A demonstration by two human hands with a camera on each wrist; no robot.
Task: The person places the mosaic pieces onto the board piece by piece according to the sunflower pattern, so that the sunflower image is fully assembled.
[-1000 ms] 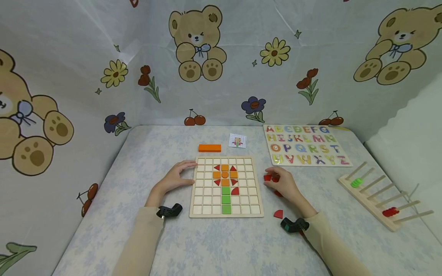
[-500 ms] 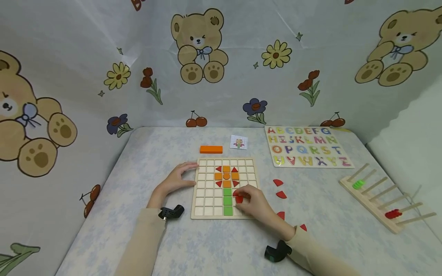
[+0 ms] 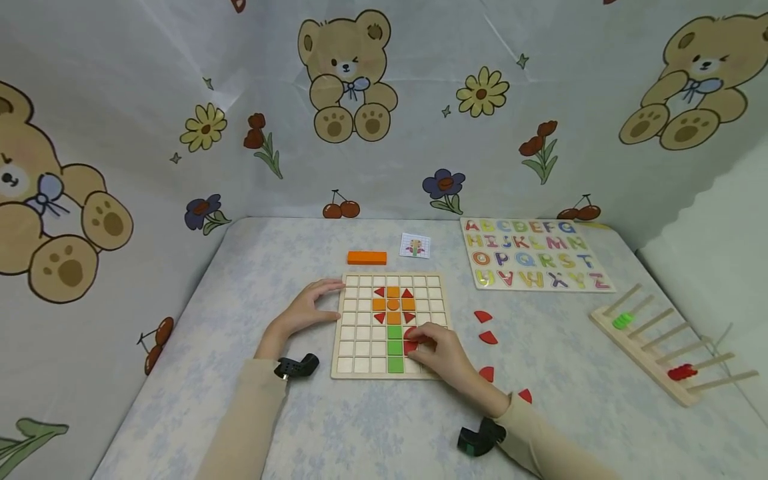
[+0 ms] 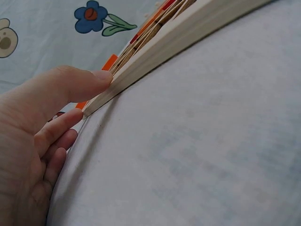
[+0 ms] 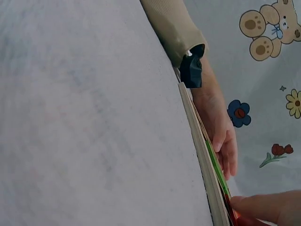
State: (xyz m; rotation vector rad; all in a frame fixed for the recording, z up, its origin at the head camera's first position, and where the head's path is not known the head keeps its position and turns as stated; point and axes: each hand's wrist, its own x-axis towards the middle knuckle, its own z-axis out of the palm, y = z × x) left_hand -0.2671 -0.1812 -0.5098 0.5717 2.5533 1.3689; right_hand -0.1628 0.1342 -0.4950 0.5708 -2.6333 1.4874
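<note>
A wooden grid board [image 3: 354, 366] lies on the table, with orange squares, an orange disc, red triangles and a column of green squares [image 3: 395, 347] in its cells. My left hand [image 3: 305, 311] rests its thumb and fingertips against the board's left edge; the left wrist view has the thumb [image 4: 96, 80] right at the rim. My right hand [image 3: 444, 350] pinches a red quarter-circle tile [image 3: 410, 347] at a cell right of the green column. Just above it, another red quarter-circle [image 3: 409, 331] sits in the board, partly covered by the fingers.
Several loose red tiles [image 3: 488, 338] lie right of the board. Behind it are an orange bar [image 3: 367, 258] and a small pattern card [image 3: 415, 245]. An alphabet board [image 3: 534, 255] and a pegged wooden rack [image 3: 645, 357] stand at the right.
My right hand has moved left from the loose red tiles to the board, bringing a red quarter-circle tile to the cell beside the green column. The left hand stays at the board's edge.
</note>
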